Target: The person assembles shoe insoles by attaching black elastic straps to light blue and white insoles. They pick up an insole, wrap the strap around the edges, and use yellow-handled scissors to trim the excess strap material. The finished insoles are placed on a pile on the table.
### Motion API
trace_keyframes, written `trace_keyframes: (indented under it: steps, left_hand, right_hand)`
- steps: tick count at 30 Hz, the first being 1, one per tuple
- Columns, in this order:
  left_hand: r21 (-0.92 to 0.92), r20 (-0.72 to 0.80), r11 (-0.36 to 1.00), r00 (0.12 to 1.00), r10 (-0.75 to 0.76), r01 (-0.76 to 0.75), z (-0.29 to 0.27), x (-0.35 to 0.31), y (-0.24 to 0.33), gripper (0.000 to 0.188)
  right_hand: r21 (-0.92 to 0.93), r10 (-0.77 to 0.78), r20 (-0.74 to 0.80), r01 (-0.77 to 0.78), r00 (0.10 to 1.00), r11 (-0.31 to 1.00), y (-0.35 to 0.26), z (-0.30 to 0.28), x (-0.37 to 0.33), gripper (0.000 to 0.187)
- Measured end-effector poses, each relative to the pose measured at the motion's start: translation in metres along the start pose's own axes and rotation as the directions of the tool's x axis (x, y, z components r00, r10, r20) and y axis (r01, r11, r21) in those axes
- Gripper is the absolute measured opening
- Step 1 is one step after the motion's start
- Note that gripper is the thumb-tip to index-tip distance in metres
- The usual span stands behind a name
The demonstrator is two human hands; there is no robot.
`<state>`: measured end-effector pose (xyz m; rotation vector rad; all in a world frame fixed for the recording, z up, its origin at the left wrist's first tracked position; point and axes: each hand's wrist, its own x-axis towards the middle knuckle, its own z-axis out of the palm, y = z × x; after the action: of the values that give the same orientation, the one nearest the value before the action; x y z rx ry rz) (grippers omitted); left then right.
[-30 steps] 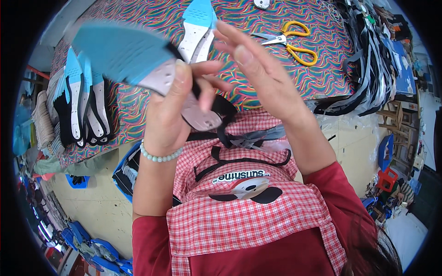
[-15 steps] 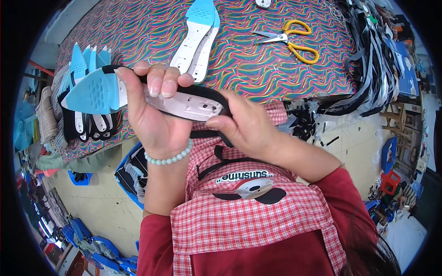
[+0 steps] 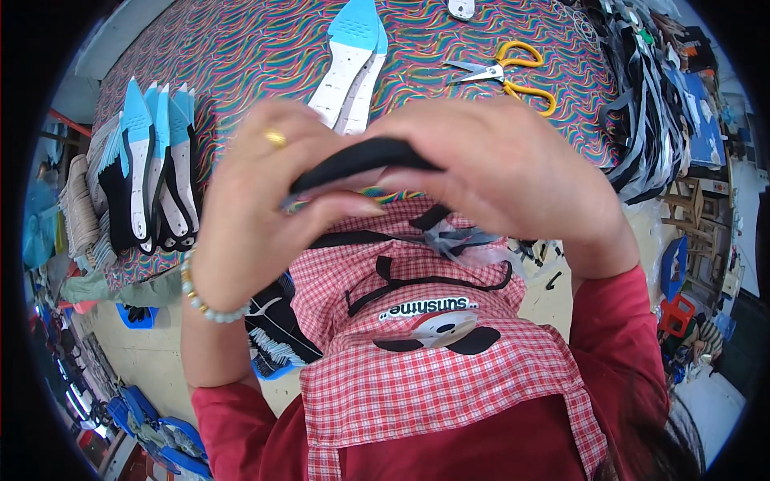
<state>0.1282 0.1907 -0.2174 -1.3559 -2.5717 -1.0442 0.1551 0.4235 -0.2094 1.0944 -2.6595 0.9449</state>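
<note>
Between my two hands is a shoe insole board with a black edging strip (image 3: 365, 160). My left hand (image 3: 265, 172), with a ring and a bead bracelet, is closed on one end, its thumb below the black edge. My right hand (image 3: 509, 172) is blurred but closed round the other end. Fingers cover most of the board, and its blue part is hidden. Beyond the hands lie two overlapping blue-and-white insole boards (image 3: 343, 76) on the patterned cloth. Scissors with yellow handles (image 3: 501, 74) lie open to their right.
A row of black-edged insole boards (image 3: 140, 172) stands at the table's left edge. Black and grey strips (image 3: 642, 112) hang over the right edge. Below the table sits a blue bin of black pieces (image 3: 277, 337). A small white piece (image 3: 461, 8) lies at the back.
My hands have turned the insole board, so its blue end and pale face no longer show. My left hand has rolled over, back upward, and my right hand has moved right and up.
</note>
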Motion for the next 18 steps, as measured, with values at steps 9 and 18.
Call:
trace_keyframes:
  steps: [9, 18]
  left_hand:
    - [-0.888, -0.065, 0.413, 0.833, -0.55, 0.203, 0.043, -0.021, 0.034, 0.035]
    - [-0.877, -0.324, 0.48, 0.718, -0.616, 0.017, 0.073, 0.005, 0.031, 0.036]
  right_hand:
    - [0.514, 0.283, -0.539, 0.043, 0.793, 0.857, 0.001, 0.042, -0.013, 0.016]
    - [0.514, 0.279, -0.523, 0.036, 0.805, 0.857, -0.002, 0.075, -0.008, 0.016]
